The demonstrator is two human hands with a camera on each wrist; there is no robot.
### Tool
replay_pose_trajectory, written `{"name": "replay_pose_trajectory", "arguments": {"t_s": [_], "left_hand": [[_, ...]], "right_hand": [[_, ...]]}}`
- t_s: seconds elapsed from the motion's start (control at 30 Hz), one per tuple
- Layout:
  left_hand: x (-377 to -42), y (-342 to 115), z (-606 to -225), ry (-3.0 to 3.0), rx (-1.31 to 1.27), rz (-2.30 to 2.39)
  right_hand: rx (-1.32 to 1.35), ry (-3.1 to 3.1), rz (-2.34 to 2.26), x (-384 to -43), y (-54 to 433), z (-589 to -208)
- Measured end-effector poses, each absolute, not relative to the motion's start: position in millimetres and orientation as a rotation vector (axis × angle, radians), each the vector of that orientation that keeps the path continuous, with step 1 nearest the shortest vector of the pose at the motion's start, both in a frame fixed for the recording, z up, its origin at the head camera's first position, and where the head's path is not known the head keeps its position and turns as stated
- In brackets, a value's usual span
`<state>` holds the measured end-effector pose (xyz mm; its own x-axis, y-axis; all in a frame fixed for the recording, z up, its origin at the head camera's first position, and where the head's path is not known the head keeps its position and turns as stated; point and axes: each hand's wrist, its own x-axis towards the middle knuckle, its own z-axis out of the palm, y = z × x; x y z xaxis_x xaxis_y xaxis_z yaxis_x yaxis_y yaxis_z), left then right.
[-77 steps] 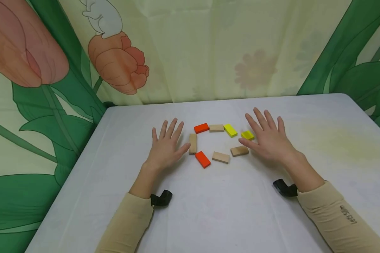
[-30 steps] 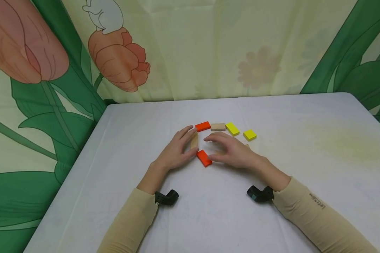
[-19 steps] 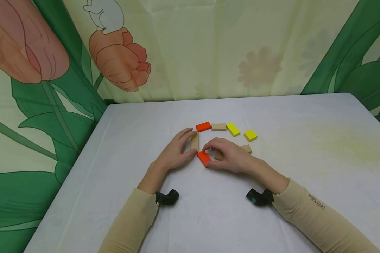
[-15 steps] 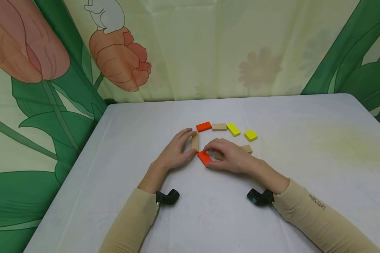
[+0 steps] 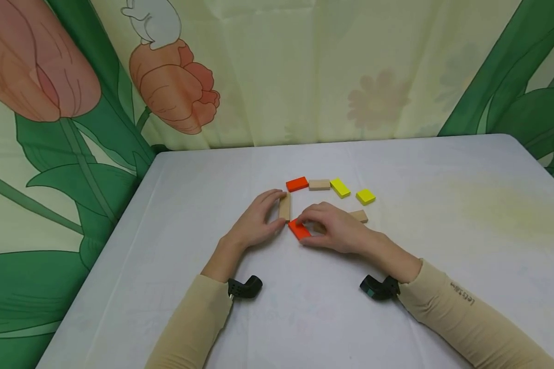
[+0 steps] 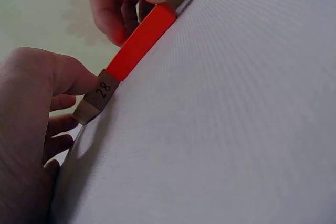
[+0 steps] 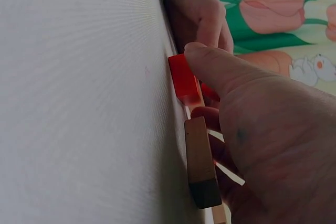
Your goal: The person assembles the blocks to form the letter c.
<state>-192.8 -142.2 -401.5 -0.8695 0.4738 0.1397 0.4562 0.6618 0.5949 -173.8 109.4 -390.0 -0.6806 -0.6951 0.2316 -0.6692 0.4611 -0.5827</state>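
Several small wooden blocks form a loose ring on the white-covered table. My left hand (image 5: 254,220) pinches a plain wooden block (image 5: 284,206) lengthwise at the ring's left side, thumb at its near end, fingers at the far end. That block's end shows a "28" in the left wrist view. My right hand (image 5: 339,228) holds the near red block (image 5: 298,230) between thumb and index finger. This red block (image 6: 139,43) lies against the plain block's near end. Another plain block (image 7: 199,153), beneath my right hand, is mostly hidden in the head view.
A second red block (image 5: 297,184), a plain block (image 5: 319,185) and a yellow block (image 5: 340,188) line the far side. Another yellow block (image 5: 365,197) stands apart at right, above a partly covered plain block (image 5: 360,216). A printed curtain (image 5: 277,77) hangs behind the table (image 5: 443,205).
From spread and apart, both hands have come inward: the left onto the plain block, the right across to the near red block. Lately, my right fingers have closed in on the red block.
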Motion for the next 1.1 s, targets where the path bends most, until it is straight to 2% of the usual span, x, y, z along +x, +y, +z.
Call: {"name": "replay_pose_trajectory", "arguments": {"t_s": [1.1], "left_hand": [[-198.0,-143.2,-403.1,2.832,0.848,1.01]], "right_hand": [[-1.263,2.641,-0.969,-171.4,112.4,-381.7]]}}
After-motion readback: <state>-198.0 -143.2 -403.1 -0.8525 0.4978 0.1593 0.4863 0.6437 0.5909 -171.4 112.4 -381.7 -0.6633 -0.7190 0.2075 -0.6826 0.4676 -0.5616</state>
